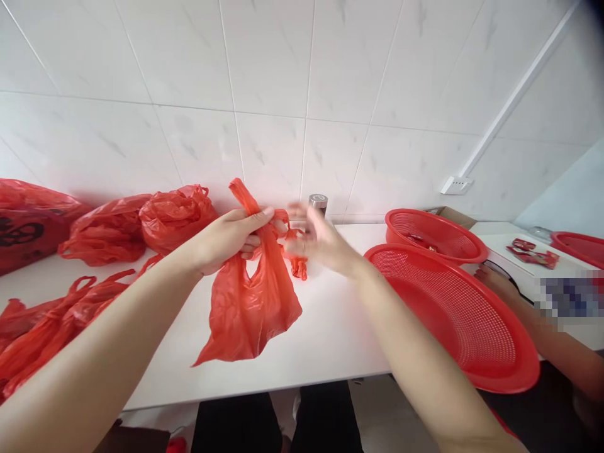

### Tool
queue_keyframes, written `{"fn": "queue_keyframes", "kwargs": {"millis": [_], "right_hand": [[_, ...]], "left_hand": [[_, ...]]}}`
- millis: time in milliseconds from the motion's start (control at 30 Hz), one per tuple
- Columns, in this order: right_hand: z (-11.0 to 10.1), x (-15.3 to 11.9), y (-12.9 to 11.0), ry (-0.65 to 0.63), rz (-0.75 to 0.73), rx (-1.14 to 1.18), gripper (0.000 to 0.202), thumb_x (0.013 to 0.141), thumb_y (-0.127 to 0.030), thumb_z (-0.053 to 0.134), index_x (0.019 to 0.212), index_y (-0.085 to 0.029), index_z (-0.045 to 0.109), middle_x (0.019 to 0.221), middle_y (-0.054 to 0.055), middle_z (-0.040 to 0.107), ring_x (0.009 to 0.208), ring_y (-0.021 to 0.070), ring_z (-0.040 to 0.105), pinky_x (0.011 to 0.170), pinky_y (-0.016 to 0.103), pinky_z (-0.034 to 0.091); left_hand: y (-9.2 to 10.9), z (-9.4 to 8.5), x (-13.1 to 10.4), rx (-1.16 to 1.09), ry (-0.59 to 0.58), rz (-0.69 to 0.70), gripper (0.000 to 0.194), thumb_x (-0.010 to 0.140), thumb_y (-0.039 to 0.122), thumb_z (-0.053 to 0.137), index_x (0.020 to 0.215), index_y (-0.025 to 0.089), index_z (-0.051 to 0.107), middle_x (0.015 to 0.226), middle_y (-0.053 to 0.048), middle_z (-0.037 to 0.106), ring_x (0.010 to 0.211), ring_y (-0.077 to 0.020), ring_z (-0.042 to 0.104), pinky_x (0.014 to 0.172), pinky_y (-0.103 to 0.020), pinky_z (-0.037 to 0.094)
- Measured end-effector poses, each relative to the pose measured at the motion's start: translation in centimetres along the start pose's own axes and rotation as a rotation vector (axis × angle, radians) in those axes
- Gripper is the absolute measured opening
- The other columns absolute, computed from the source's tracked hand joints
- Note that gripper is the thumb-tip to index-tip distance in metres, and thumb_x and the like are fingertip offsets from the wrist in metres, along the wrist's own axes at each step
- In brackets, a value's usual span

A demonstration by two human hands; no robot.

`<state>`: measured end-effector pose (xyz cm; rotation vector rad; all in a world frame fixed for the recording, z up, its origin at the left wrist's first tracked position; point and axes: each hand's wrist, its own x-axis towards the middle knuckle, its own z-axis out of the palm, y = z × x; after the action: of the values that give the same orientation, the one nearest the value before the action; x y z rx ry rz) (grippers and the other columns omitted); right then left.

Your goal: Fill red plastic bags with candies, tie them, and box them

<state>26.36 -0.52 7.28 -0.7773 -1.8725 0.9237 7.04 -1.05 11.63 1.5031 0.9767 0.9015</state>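
My left hand (240,236) is closed around the handles of a red plastic bag (255,308), which hangs flat and limp over the white table. One handle loop sticks up above the thumb. Just to the right, my right hand (318,242) is smeared by motion, so whether its fingers hold anything cannot be made out. Small crumpled red plastic pieces (298,267) show between the two hands, partly hidden by the right fingers. Behind the right hand stands a dark bottle with a silver lid (318,201).
Filled red bags (177,217) line the wall at left, with loose red bags (56,327) in front. A large red basket (453,314) overhangs the table's front edge at right, a second red basket (434,233) behind it. Another person's arm (533,314) reaches in there, near red packets (533,253).
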Motion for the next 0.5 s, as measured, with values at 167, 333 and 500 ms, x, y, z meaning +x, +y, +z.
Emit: {"fn": "queue_keyframes", "kwargs": {"millis": [167,333,500], "right_hand": [[4.1,-4.9,7.4,-0.478,0.481,0.038,0.033,0.074,-0.029,0.072,0.104,-0.021,0.06,0.097,0.003,0.067,0.08,0.0161,0.064,0.066,0.027,0.053],[6.3,-5.5,5.2,-0.21,0.36,-0.128,0.006,0.082,-0.021,0.058,0.088,-0.02,0.059,0.081,0.0,0.066,0.067,0.0128,0.061,0.06,0.023,0.047],[4.5,-5.0,3.6,-0.216,0.447,-0.163,0.012,0.08,-0.026,0.064,0.089,-0.02,0.061,0.077,0.001,0.066,0.062,0.0128,0.06,0.054,0.022,0.046]], "left_hand": [[-0.8,-1.5,-0.2,0.018,0.012,-0.011,0.037,0.081,0.053,0.059,0.081,0.018,0.071,0.046,0.004,0.035,0.038,-0.009,0.031,0.037,-0.022,0.03],[-3.3,-3.4,1.2,-0.078,0.127,-0.055,0.039,0.076,0.054,0.065,0.087,0.018,0.072,0.067,-0.007,0.065,0.057,-0.0198,0.061,0.053,-0.029,0.051],[-5.8,-5.2,2.3,-0.133,0.256,-0.076,0.035,0.071,0.049,0.072,0.077,0.015,0.069,0.055,-0.003,0.058,0.045,-0.0142,0.053,0.043,-0.024,0.043]]}}
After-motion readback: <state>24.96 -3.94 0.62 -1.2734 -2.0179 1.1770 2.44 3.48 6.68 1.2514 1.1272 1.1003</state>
